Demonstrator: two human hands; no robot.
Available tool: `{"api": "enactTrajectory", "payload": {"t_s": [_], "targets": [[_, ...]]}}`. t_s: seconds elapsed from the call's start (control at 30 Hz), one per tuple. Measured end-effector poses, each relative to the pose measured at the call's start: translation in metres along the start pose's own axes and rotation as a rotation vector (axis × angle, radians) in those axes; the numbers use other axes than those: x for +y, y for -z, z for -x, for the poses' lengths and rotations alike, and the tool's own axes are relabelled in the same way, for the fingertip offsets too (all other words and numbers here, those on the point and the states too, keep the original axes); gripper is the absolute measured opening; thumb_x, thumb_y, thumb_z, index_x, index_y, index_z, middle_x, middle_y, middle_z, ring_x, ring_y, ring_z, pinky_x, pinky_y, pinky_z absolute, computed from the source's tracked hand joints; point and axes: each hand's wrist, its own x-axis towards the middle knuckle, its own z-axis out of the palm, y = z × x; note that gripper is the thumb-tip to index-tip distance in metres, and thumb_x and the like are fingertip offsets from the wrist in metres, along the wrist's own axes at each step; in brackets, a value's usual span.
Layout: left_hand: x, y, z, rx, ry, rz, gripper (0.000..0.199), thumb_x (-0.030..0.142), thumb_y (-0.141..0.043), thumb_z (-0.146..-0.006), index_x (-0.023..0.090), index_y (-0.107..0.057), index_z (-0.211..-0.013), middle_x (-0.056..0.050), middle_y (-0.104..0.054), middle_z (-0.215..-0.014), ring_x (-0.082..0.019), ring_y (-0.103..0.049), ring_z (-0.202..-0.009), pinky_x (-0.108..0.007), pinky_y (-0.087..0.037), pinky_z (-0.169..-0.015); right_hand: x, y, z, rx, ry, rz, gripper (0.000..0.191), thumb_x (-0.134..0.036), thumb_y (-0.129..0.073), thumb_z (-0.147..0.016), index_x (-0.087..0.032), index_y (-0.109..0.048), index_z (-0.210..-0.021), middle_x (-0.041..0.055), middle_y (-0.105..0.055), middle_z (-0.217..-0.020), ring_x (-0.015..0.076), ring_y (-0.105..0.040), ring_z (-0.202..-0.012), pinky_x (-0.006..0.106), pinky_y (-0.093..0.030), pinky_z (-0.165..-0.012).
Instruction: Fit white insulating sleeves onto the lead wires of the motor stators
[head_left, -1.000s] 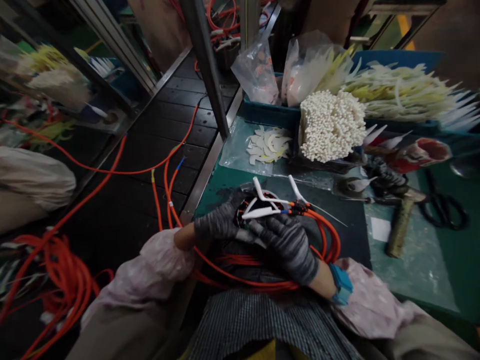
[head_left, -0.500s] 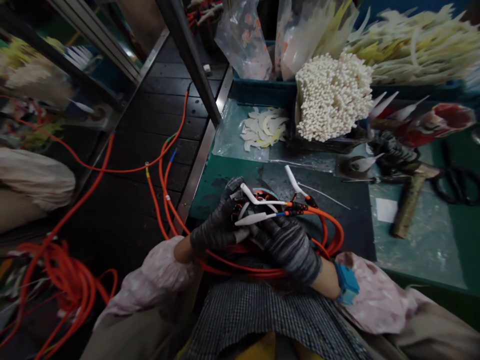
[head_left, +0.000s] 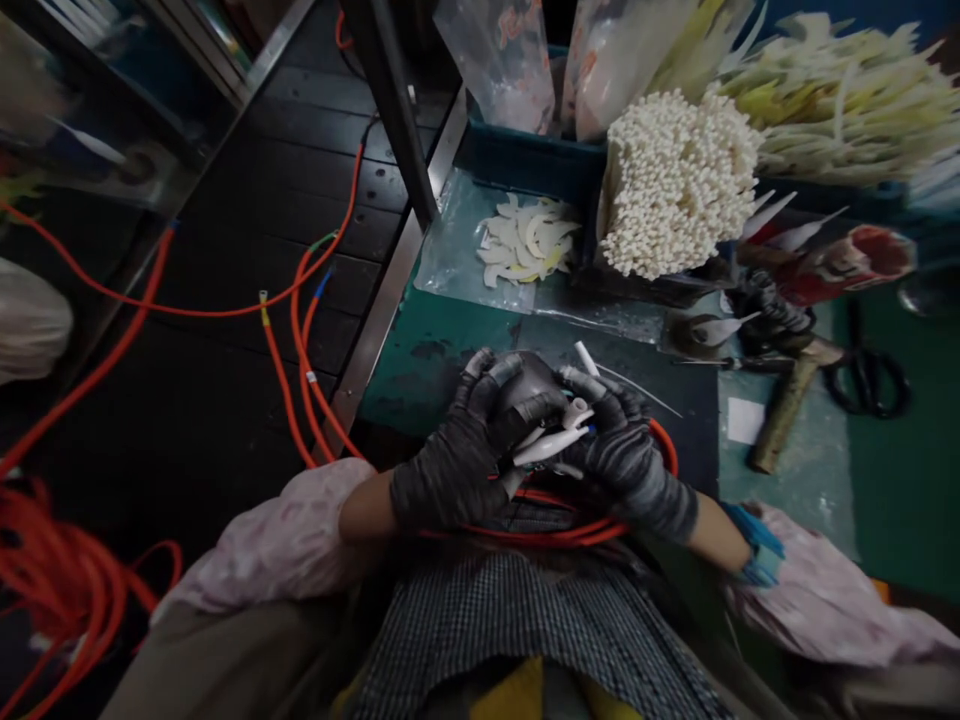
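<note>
In the head view, my left hand [head_left: 480, 430], in a grey knit glove, curls around a dark rounded part [head_left: 529, 378]. Its thumb reaches over that part toward the white sleeves. My right hand [head_left: 630, 445], gloved alike, has its fingers closed around the cable ends from the other side. Between the hands a tapered white sleeve [head_left: 551, 446] sticks out to the left, beside a white tube end [head_left: 577, 412]. Another white sleeve [head_left: 587, 358] pokes up past my right fingers. Looped orange cable [head_left: 664, 440] lies beneath both hands. My fingers hide the joints.
White curved strips [head_left: 529, 240] lie on a plastic bag. Behind stands a bundle of white sticks [head_left: 679, 185]. At right are a hammer [head_left: 784, 420], black scissors [head_left: 866, 375] and a red can [head_left: 847, 265]. More orange cables [head_left: 300, 330] cross the dark slatted surface at left.
My right hand has moved up and right over the cable joints, covering them. My left hand has come around a dark rounded part now visible. The view has shifted slightly.
</note>
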Motion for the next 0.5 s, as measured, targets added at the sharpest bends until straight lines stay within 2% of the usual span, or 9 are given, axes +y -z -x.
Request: {"api": "enactTrajectory", "payload": {"t_s": [0.1, 0.17, 0.27, 0.33, 0.4, 0.5], "targets": [[-0.006, 0.004, -0.003, -0.044, -0.009, 0.008, 0.101, 0.019, -0.069, -0.089, 0.033, -0.017, -0.175, -0.016, -0.031, -0.177, -0.045, -0.024, -0.169, -0.078, -0.013, -0.138, 0.004, 0.005, 0.001, -0.053, 0.178, -0.055, 0.065, -0.065, -0.051, -0.110, -0.034, -0.049, -0.167, 0.0115, -0.059, -0.162, 0.0381, -0.060, -0.140, 0.059, -0.050, -0.116], [-0.010, 0.006, -0.005, -0.056, -0.018, 0.019, 0.104, 0.020, -0.071, -0.088, 0.034, -0.017, -0.175, -0.015, -0.034, -0.176, -0.045, -0.026, -0.168, -0.078, -0.013, -0.139, 0.007, 0.007, 0.002, -0.071, 0.246, -0.074, 0.061, -0.063, -0.048, -0.111, -0.039, -0.049, -0.167, 0.0089, -0.052, -0.168, 0.0395, -0.055, -0.144, 0.062, -0.047, -0.119], [-0.012, 0.005, -0.004, -0.021, -0.036, 0.054, 0.104, 0.018, -0.070, -0.087, 0.034, -0.019, -0.176, -0.014, -0.036, -0.176, -0.044, -0.028, -0.168, -0.077, -0.012, -0.139, 0.005, 0.005, 0.004, -0.040, 0.136, -0.024, 0.073, -0.070, -0.058, -0.106, -0.036, -0.046, -0.169, 0.0109, -0.061, -0.157, 0.0394, -0.059, -0.136, 0.059, -0.050, -0.114], [-0.011, -0.002, 0.002, 0.049, -0.029, 0.097, 0.101, 0.019, -0.070, -0.089, 0.032, -0.021, -0.175, -0.016, -0.035, -0.176, -0.043, -0.028, -0.169, -0.076, -0.013, -0.140, 0.001, 0.004, 0.005, -0.028, 0.073, 0.016, 0.078, -0.073, -0.062, -0.102, -0.033, -0.047, -0.168, 0.0114, -0.065, -0.150, 0.0384, -0.062, -0.129, 0.058, -0.052, -0.110], [-0.010, -0.017, 0.011, 0.165, 0.023, 0.140, 0.096, 0.027, -0.074, -0.094, 0.032, -0.023, -0.175, -0.016, -0.028, -0.179, -0.043, -0.023, -0.171, -0.075, -0.016, -0.140, -0.006, 0.002, 0.004, -0.035, 0.101, 0.048, 0.069, -0.071, -0.065, -0.102, -0.038, -0.055, -0.161, 0.0092, -0.063, -0.153, 0.0380, -0.062, -0.129, 0.058, -0.051, -0.109], [-0.007, -0.044, 0.026, 0.367, 0.171, 0.175, 0.099, 0.050, -0.081, -0.099, 0.038, -0.019, -0.175, -0.013, -0.014, -0.185, -0.041, -0.019, -0.174, -0.069, -0.032, -0.138, -0.015, 0.001, 0.004, -0.025, 0.126, 0.094, 0.062, -0.065, -0.068, -0.102, -0.035, -0.061, -0.155, 0.0099, -0.062, -0.157, 0.0380, -0.061, -0.130, 0.055, -0.051, -0.107]]}}
